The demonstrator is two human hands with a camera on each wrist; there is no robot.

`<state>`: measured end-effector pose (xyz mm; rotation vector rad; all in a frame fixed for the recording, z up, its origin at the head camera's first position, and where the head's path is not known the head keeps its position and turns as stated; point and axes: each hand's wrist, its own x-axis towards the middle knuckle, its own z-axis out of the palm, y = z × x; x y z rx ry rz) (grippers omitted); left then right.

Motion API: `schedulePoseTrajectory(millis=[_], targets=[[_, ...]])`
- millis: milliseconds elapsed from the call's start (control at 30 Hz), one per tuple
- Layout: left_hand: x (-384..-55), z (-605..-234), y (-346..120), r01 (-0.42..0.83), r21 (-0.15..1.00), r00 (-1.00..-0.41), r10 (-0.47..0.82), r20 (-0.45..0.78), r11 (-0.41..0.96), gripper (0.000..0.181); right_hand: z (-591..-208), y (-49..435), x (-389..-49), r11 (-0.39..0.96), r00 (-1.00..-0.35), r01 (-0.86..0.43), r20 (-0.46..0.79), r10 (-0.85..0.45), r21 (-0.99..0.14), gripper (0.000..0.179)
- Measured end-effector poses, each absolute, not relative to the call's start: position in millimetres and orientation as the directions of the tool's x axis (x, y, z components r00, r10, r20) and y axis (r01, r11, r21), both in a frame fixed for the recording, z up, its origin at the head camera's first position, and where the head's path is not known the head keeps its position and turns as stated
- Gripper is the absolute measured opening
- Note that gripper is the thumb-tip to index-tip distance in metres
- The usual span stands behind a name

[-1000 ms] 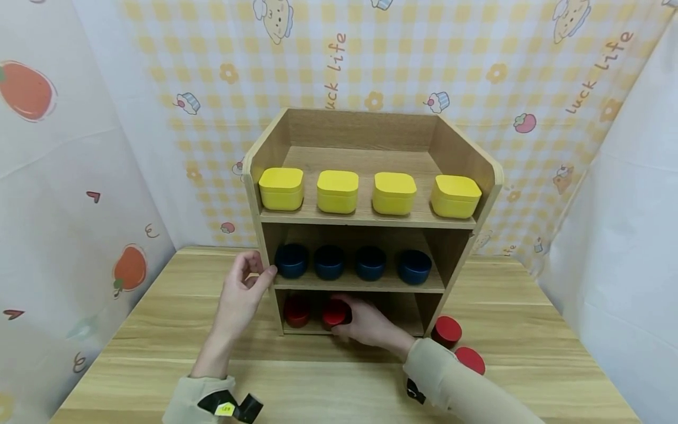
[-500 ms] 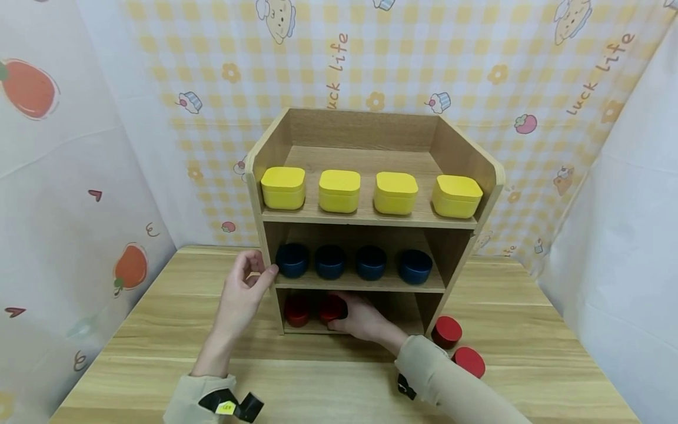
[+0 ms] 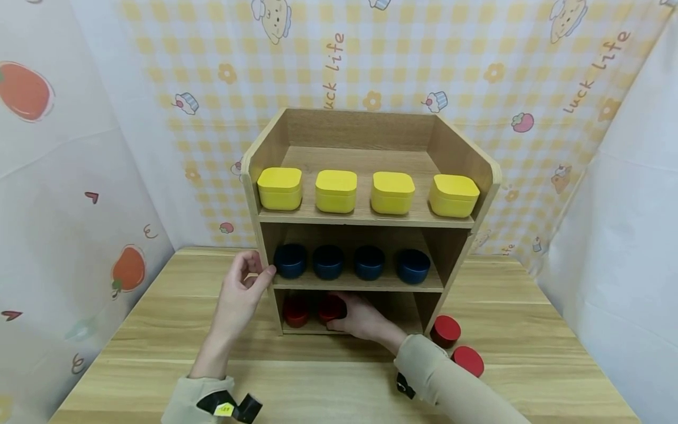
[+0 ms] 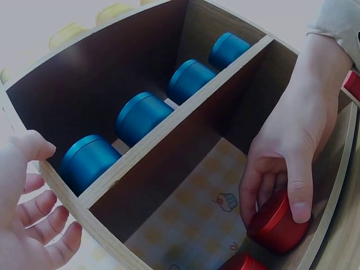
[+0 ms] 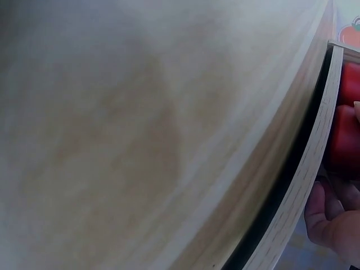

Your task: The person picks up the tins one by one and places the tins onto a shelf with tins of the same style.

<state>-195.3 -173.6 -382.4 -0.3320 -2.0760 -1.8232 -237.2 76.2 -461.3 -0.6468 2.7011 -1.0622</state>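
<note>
A small wooden shelf unit (image 3: 352, 222) stands on the table. My right hand (image 3: 365, 318) reaches into its bottom compartment and grips a round red lidded tin (image 4: 278, 225) by the sides, thumb on the near side. Left of that tin stands another red tin (image 3: 295, 312). My left hand (image 3: 241, 300) holds the unit's left side panel (image 4: 62, 191), with the thumb over the front edge and the fingers curled along the outside. In the right wrist view, my right hand (image 5: 337, 219) shows only partly beside the red tins.
Several blue round tins (image 3: 369, 262) line the middle shelf. Several yellow square boxes (image 3: 392, 193) stand along the top shelf's front. On the table right of the unit are two more red tins, one nearer the unit (image 3: 445, 331) and one closer to me (image 3: 468, 361).
My right hand has moved slightly left and deeper into the bottom compartment with its red tin, which now stands closer beside the other. My left hand has stayed in place.
</note>
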Motion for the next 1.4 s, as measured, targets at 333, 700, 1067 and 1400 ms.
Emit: schedulePoseTrajectory(millis=[333, 700, 1067, 1400], targets=[[-197, -384, -175, 0.403, 0.904, -0.909, -0.057, 0.414, 0.143, 0.025, -461, 77, -236, 0.651, -0.887, -0.348, 0.012, -0.461, -0.675, 0.068], [-197, -383, -173, 0.394, 0.908, -0.912, -0.062, 0.405, 0.14, 0.025, -462, 80, -229, 0.606, -0.849, -0.432, 0.075, -0.523, -0.668, 0.1], [-196, -381, -173, 0.403, 0.905, -0.907, -0.075, 0.415, 0.136, 0.024, -449, 91, -209, 0.659, -0.846, -0.444, 0.043, -0.531, -0.607, 0.088], [-195, -381, -173, 0.403, 0.904, -0.908, -0.063, 0.415, 0.14, 0.025, -429, 110, -186, 0.672, -0.823, -0.534, 0.131, -0.553, -0.513, 0.064]])
